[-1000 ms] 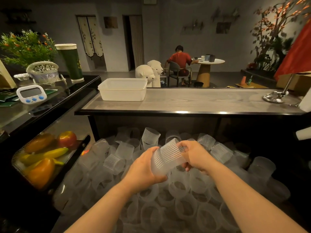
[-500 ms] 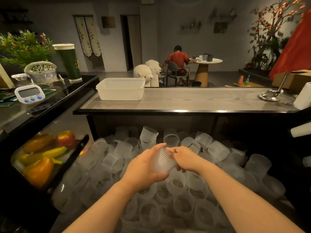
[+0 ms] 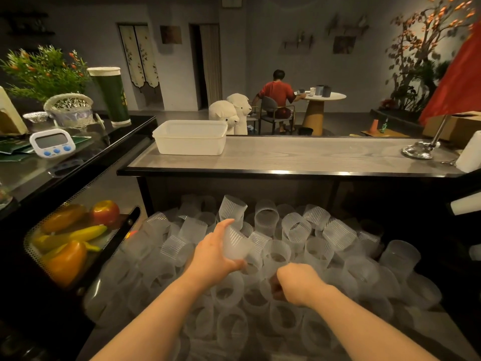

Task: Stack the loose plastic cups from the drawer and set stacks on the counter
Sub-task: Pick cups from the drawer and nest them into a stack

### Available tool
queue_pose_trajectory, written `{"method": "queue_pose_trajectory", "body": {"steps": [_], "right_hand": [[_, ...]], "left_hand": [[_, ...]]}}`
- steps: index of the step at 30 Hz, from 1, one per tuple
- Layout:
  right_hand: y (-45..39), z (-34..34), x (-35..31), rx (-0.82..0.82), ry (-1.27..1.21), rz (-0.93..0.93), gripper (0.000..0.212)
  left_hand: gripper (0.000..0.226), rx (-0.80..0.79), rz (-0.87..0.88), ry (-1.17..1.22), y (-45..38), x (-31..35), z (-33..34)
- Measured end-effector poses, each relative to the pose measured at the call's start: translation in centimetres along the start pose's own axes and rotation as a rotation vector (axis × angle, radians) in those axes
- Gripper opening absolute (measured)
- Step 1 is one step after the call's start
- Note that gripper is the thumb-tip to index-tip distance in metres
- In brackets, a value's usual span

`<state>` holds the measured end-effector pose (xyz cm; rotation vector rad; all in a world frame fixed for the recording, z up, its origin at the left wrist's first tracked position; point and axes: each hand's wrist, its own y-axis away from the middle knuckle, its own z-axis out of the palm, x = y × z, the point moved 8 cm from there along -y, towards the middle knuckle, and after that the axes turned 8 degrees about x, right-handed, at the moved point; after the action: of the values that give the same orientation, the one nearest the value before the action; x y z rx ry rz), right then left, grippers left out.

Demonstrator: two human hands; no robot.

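Left hand holds a ribbed plastic cup above the drawer of loose cups.
Left grip closed round the cup, thumb on top, rim toward the wearer. Right hand low over the pile, fingers curled under; cannot tell whether that grip holds anything. Grey wood-grain bench behind the drawer carries a white plastic tub at its left end.

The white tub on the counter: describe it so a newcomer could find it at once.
Start at the long grey wood-grain counter above the drawer of cups. At its far left end sits the white tub: rectangular, open-topped, apparently empty, the only box-shaped container on that surface.
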<state>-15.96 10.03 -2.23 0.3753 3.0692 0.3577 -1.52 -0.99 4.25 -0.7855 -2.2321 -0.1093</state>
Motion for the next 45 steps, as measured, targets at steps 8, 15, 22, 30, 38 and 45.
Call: {"method": "queue_pose_trajectory", "body": {"steps": [8,15,22,30,38,45], "right_hand": [[2.7,-5.4,3.0,0.304,-0.376,0.099,0.009],[5.7,-10.5,4.3,0.754,-1.1,0.162,0.019],[5.5,-11.1,1.7,0.786,-1.213,0.066,0.004],[4.3,-10.5,1.1,0.821,-1.01,0.012,0.023],[3.3,-10.5,-1.0,0.798,-0.978,-0.011,0.028],[0.8,-9.4,-2.7,0.634,-0.97,-0.072,0.031]], "left_hand": [[0.105,0.008,-0.011,0.029,0.6,0.2,-0.6],[0.113,-0.043,0.011,0.021,2.1,1.5,0.4],[0.105,-0.04,0.059,0.036,3.4,2.9,0.9],[0.106,-0.038,0.087,-0.002,3.4,3.1,0.6],[0.11,0.03,0.081,-0.011,2.3,2.7,0.1],[0.103,0.063,0.028,0.066,1.1,1.6,-0.3]]}}
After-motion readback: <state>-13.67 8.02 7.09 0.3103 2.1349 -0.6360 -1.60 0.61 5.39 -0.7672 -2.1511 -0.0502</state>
